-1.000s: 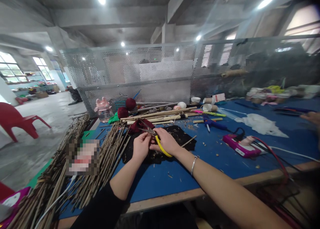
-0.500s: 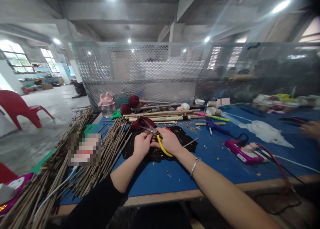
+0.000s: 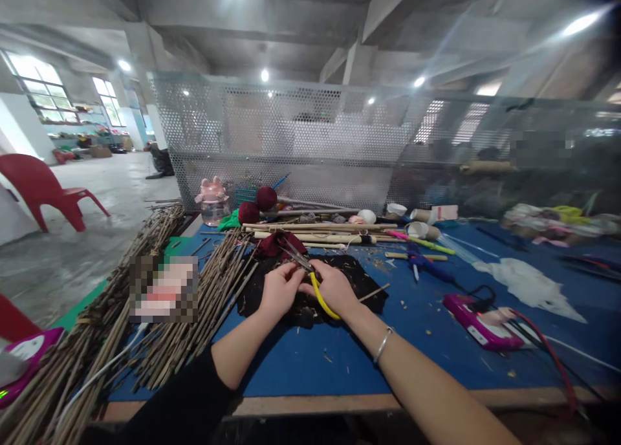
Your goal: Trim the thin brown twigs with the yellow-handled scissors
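Scissors (image 3: pixel 320 295) with a yellow handle are gripped in my right hand (image 3: pixel 334 287), blades pointing up and away to the left. My left hand (image 3: pixel 280 291) is closed in a pinch close beside them, its fingertips near the base of the blades. Whatever it pinches is too small to make out. Beneath both hands lies a black cloth (image 3: pixel 359 273) strewn with pale scraps. Dark red fabric (image 3: pixel 279 244) is bunched just beyond the blades, and a thin stick (image 3: pixel 374 293) rests at the cloth's right side.
Bundles of thin twigs (image 3: pixel 194 322) cover the table's left side. Peeled sticks (image 3: pixel 320 230) and dark red balls (image 3: pixel 249 213) lie behind the cloth. To the right are a blue glue gun (image 3: pixel 429 264), a magenta power strip (image 3: pixel 485 328) with cords, and crumpled white plastic (image 3: pixel 528 283).
The scissor blades are closer together than before, and the red part by the handle no longer shows. The camera view has shifted slightly. Another person's hand has left the right edge.
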`<control>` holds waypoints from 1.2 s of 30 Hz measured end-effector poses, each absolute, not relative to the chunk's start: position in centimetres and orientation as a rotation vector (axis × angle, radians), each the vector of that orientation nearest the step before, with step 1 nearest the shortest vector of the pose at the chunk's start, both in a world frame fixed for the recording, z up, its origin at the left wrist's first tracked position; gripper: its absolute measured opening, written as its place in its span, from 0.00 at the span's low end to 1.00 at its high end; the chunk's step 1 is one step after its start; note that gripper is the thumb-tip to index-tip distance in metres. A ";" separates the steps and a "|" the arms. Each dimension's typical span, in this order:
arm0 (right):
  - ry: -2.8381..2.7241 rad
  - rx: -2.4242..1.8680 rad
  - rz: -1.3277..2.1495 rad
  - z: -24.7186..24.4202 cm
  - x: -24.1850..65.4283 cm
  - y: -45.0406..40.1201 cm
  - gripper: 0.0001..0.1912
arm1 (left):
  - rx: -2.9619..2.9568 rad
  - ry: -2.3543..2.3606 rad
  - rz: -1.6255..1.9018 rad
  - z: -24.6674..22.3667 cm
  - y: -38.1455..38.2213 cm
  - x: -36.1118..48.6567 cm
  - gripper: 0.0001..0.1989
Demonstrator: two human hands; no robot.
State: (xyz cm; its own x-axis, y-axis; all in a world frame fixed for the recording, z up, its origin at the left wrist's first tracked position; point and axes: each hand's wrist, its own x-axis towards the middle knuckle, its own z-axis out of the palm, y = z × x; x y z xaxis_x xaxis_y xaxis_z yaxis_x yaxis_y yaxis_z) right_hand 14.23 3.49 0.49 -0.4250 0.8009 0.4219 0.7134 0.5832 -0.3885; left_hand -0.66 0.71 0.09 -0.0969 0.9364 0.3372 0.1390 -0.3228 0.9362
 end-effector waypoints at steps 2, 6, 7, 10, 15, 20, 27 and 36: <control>-2.232 -1.192 0.199 0.3 14.4 3.6 0.24 | 1.488 1.186 1.507 0.1 0.7 -0.6 0.12; -2.258 -1.150 0.158 0.3 14.5 3.5 0.30 | 1.407 1.269 1.442 -0.2 0.7 -0.5 0.11; -2.269 -1.132 0.150 0.4 14.4 3.4 0.31 | 1.398 1.288 1.427 -0.3 0.7 -0.5 0.11; -2.276 -1.076 0.164 0.5 14.4 3.3 0.33 | 1.408 1.309 1.416 -0.2 0.6 -0.3 0.10; -2.229 -1.042 0.257 0.2 14.4 3.6 0.31 | 1.425 1.300 1.432 0.3 0.2 -0.2 0.11; -2.195 -1.013 0.337 0.1 14.3 3.6 0.28 | 1.444 1.299 1.441 0.6 0.0 -0.4 0.11; -2.225 -1.077 0.275 0.6 14.0 3.1 0.30 | 1.380 1.243 1.463 0.4 0.3 -0.4 0.12; -2.319 -1.007 0.153 0.7 14.2 3.4 0.36 | 1.387 1.252 1.439 0.6 0.2 -0.2 0.11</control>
